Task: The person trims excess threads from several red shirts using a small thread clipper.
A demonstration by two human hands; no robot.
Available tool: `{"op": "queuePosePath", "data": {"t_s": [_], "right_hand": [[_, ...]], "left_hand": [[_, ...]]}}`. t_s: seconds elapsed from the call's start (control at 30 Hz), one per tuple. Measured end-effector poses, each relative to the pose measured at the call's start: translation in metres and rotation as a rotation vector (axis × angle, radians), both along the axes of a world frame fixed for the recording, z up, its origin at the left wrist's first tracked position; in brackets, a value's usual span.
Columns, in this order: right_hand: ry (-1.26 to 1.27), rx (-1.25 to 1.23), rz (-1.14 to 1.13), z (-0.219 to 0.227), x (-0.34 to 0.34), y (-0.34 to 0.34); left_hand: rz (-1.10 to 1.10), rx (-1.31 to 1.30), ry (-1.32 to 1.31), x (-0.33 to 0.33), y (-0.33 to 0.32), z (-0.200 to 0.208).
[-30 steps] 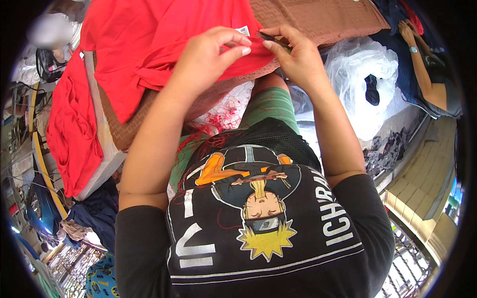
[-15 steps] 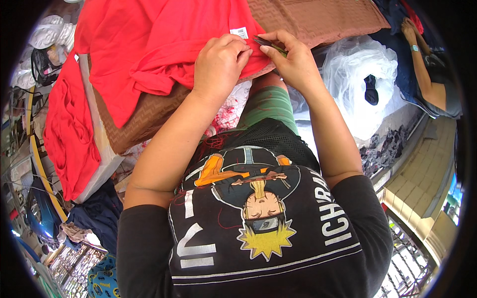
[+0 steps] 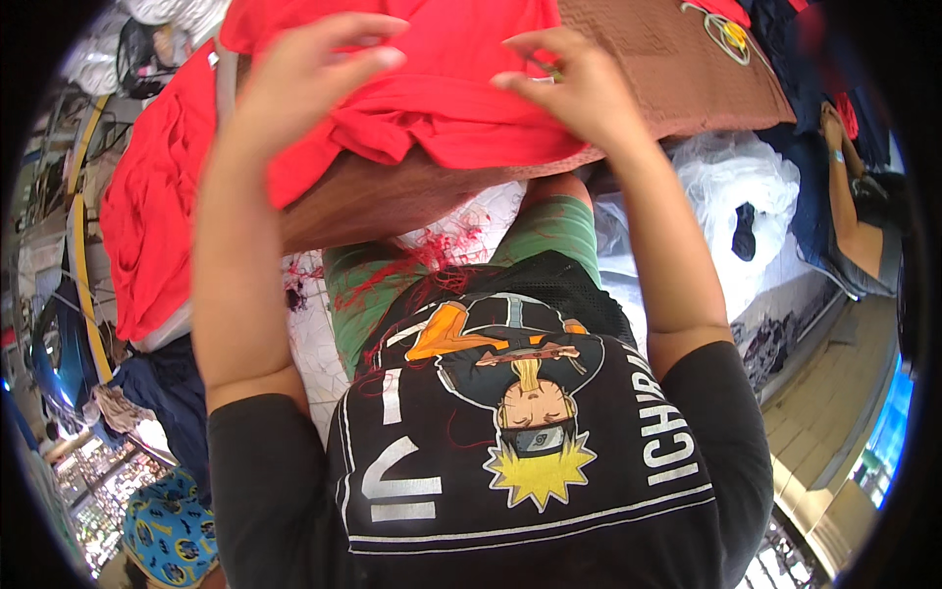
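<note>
A red garment [image 3: 461,118] lies spread and rumpled over the table's near edge. My left hand [image 3: 312,74] is raised above its left part, slightly blurred, with thumb and fingers apart and nothing between them. Over the garment's right side is my right hand [image 3: 581,86]. Its thumb and forefinger are parted, while small dark thread snips [image 3: 545,69] sit tucked against the palm, mostly hidden by the fingers. A bit of white label shows beside the snips.
Brown quilted cloth [image 3: 638,74] covers the table, with a pale and yellow cord [image 3: 731,37] at the back right. More red fabric [image 3: 157,226] hangs at left. Clear plastic [image 3: 721,182] is heaped at right, near another person's arm [image 3: 852,196]. Red thread scraps [image 3: 437,250] litter my lap.
My left hand has let go of the red garment and swung up to the left. My right thumb and forefinger have spread, the snips staying in that hand. The view has shifted somewhat.
</note>
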State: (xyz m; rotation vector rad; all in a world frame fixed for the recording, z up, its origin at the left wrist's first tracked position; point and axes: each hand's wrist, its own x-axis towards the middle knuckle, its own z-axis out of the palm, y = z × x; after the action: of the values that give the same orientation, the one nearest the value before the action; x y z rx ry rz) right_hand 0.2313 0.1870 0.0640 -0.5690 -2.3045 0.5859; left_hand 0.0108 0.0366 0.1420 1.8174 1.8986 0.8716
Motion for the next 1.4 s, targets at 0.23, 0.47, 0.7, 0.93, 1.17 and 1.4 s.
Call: {"op": "queuePosePath", "data": {"t_s": [0.23,0.47,0.7,0.93,1.17,1.4], "right_hand": [[-0.037,-0.096,-0.030,0.034,-0.014,-0.022],[0.630,0.120,-0.476,0.092,0.096,0.079],[-0.401,-0.052,-0.753,-0.026,0.186,0.170],[-0.160,-0.052,-0.362,0.019,0.103,0.068],[-0.284,-0.170,0.034,0.002,-0.006,-0.067],[-0.189,-0.100,-0.005,-0.007,-0.030,-0.057]], "left_hand": [[0.454,0.248,0.454,0.028,0.015,-0.072],[0.916,0.684,0.387,-0.050,-0.063,-0.011],[0.156,-0.169,0.327,-0.025,-0.122,-0.049],[0.365,0.055,-0.002,-0.022,-0.112,-0.038],[0.604,0.215,0.404,0.010,-0.087,-0.090],[0.422,0.282,0.082,0.039,-0.076,-0.112]]}}
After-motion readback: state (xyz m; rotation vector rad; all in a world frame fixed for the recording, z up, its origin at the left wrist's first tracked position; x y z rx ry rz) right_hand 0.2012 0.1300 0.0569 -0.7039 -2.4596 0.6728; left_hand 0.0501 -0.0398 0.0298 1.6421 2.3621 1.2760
